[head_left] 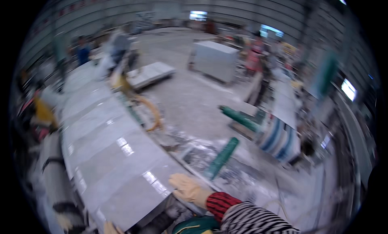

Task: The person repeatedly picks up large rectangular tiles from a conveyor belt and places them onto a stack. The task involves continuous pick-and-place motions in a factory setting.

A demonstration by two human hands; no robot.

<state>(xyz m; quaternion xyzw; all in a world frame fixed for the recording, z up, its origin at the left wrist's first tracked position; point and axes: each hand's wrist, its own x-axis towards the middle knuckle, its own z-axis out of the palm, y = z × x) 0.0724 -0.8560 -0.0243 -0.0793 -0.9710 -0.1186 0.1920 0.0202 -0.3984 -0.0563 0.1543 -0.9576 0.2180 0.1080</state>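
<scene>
A long row of pale grey slabs or sheets (115, 165), joined by strips of shiny clear tape (124, 146), runs from in front of me toward the far left. My right hand (188, 188), in a cream work glove with a red-and-black cuff, lies at the right edge of the nearest slab. Its fingers look stretched out and rest against the slab's corner, somewhat smeared by motion. Of my left hand (110, 228) only a bit of cream glove shows at the near edge of the slab; its fingers are mostly out of the picture.
Green rolls (222, 158) stand or lie beyond my right hand. A yellow-orange hose (153, 112) curls beside the row. A white block (215, 60) and low slab stack (151, 74) stand farther off. People (254, 56) are at the back. Another covered bench (283, 108) stands right.
</scene>
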